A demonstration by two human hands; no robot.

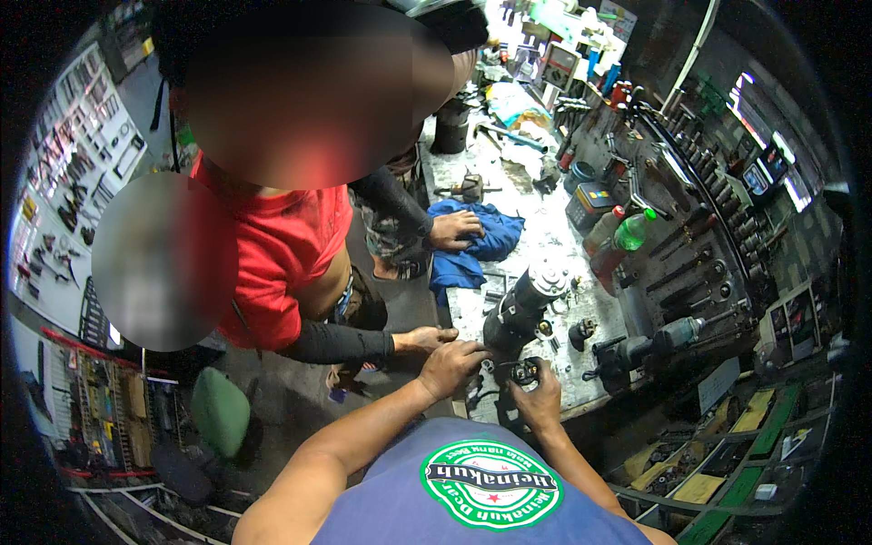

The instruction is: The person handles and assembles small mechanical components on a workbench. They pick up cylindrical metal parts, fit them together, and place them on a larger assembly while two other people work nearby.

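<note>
My right hand (pixel 538 397) grips a small round black part (pixel 524 371) with metal pieces showing inside it, near the front edge of the workbench. To its left, my left hand (pixel 451 370) is closed with its fingertips pinched together; what they hold is too small to make out. Just beyond both hands, a black cylindrical motor (pixel 520 312) with a silver end (pixel 549 275) stands upright on the bench. A co-worker's hand (pixel 423 341) is close beside my left hand. The co-worker's other hand (pixel 457 230) rests on a blue cloth (pixel 495 233).
The co-worker in a red shirt (pixel 282 236) stands at the left of the workbench (pixel 581 386). A power tool (pixel 627 356), bottles (pixel 631 232) and a dark battery-like box (pixel 590 204) line its right side. Hand tools hang on a board (pixel 677 213); parts trays (pixel 690 454) are lower right.
</note>
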